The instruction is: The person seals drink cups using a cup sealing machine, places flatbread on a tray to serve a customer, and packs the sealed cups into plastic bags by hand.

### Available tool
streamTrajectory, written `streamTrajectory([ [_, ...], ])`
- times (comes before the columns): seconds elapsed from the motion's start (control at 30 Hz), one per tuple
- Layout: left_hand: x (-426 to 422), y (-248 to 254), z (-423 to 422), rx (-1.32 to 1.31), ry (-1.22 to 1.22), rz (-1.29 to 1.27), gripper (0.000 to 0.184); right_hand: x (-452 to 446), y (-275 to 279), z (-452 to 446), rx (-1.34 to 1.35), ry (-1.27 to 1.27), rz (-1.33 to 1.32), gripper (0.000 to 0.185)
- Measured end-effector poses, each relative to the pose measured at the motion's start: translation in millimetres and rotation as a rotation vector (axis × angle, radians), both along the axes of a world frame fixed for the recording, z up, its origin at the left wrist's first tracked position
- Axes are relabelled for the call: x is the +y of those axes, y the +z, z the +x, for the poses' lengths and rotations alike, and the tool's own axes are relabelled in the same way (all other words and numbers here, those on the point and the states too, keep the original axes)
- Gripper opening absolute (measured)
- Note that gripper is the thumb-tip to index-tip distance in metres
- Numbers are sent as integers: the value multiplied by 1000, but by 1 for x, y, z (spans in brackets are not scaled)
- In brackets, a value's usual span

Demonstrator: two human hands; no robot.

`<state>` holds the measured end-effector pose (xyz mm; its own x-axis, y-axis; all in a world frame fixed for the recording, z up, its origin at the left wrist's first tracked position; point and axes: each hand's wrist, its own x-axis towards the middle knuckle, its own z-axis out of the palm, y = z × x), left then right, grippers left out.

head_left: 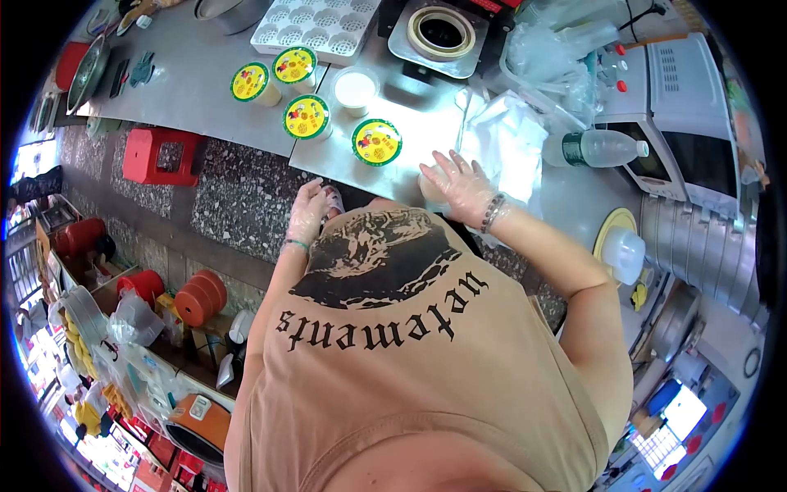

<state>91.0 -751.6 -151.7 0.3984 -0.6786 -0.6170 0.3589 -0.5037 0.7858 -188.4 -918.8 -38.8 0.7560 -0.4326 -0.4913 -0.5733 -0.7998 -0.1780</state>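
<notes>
My left hand [307,211], in a clear plastic glove, hangs off the front edge of the metal table. Its fingers are loosely curled together, with nothing showing in them. Also gloved, my right hand [461,190] is at the table's front edge, fingers spread. A pale cup [433,189] sits partly hidden beneath its thumb side; the hand appears to touch it. Just left of that hand stands a cup with a yellow-and-green printed lid [377,143]. Several more such lidded cups [307,117] stand farther left, near a cup with a plain white top [355,88].
A white tray with round holes [316,25] and a machine with a round ring [441,33] stand at the back. On the right are white plastic sheets [504,135], a clear bottle [597,148] and a microwave [697,156]. A red stool [161,156] stands on the floor.
</notes>
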Motion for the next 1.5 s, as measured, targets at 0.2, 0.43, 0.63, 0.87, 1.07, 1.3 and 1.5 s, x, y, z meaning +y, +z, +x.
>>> streamTrajectory([
  [0.2, -8, 6, -6, 13, -27, -16, 42, 3, -16, 0, -83, 5, -29, 70],
  [0.43, -2, -3, 1, -4, -118, 12, 44, 1, -10, 7, -105, -23, -3, 62],
  [0.63, 3, -2, 0, -6, -20, -28, 44, -25, 37, 12, -53, -63, -3, 69],
  [0.87, 1, 7, -1, 13, 20, -15, 44, -105, 130, 26, -235, -4, -148, 71],
  [1.07, 6, 8, 3, -15, 12, -28, 44, -167, 180, 60, -267, -16, -285, 67],
  [1.3, 19, 0, 6, -5, 55, -53, 46, -225, 162, 98, -210, -167, -279, 64],
  [1.5, 25, 3, 6, 49, 140, -78, 42, -248, 100, 124, -124, -305, -296, 52],
])
